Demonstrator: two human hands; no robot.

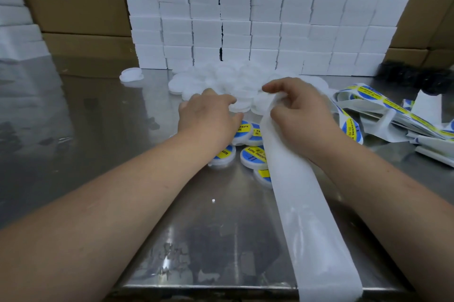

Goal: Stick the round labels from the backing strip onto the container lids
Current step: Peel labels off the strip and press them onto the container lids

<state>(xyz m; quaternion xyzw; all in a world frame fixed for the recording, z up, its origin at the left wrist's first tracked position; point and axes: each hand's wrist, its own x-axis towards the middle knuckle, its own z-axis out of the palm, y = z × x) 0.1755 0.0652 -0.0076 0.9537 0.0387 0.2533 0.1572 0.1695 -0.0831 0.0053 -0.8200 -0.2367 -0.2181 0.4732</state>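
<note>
A heap of plain white round lids point(228, 78) lies on the steel table in front of the foam wall. My left hand point(208, 115) reaches palm down onto the near edge of that heap, fingers curled over one white lid point(239, 106). My right hand point(302, 110) pinches the white backing strip point(302, 215), whose empty length trails toward me over the table's front edge. Several lids bearing blue and yellow labels point(253, 155) lie below my hands, partly hidden by them and by the strip.
A loose tangle of label strip point(383, 115) with blue and yellow round labels lies at the right. Stacked white foam blocks point(258, 19) form a wall behind, with cardboard boxes point(73, 2) on both sides. One stray white lid point(131, 74) sits at back left.
</note>
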